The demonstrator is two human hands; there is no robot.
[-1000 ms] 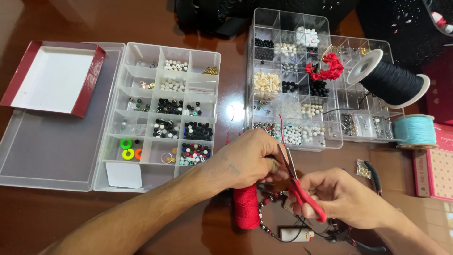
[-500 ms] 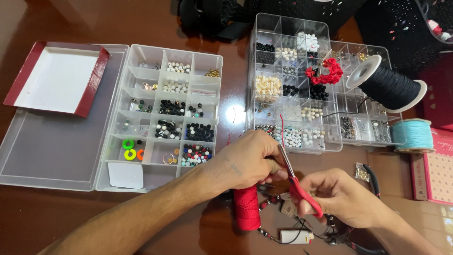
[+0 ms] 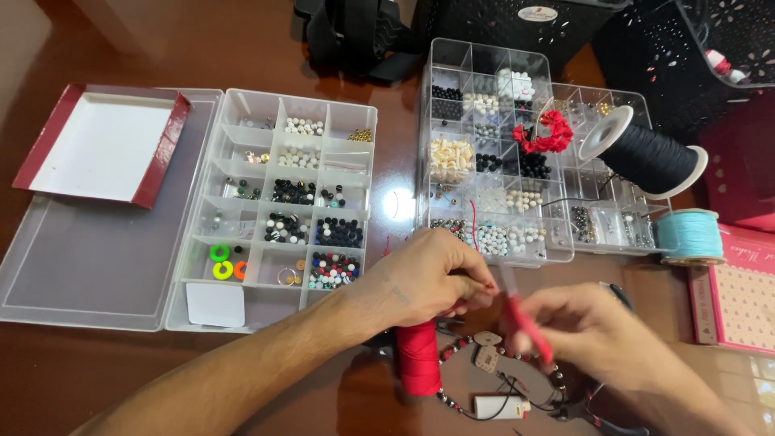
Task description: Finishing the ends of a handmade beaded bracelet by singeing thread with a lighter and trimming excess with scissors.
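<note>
Your right hand has swung the red-handled scissors lower, blurred now, fingers closed round them. Your left hand still pinches the red cord above the red spool.

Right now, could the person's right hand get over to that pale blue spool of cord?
Probably yes: the right hand lies just below-left of the pale blue spool, with bare tabletop between them, though it grips red-handled scissors.
</note>
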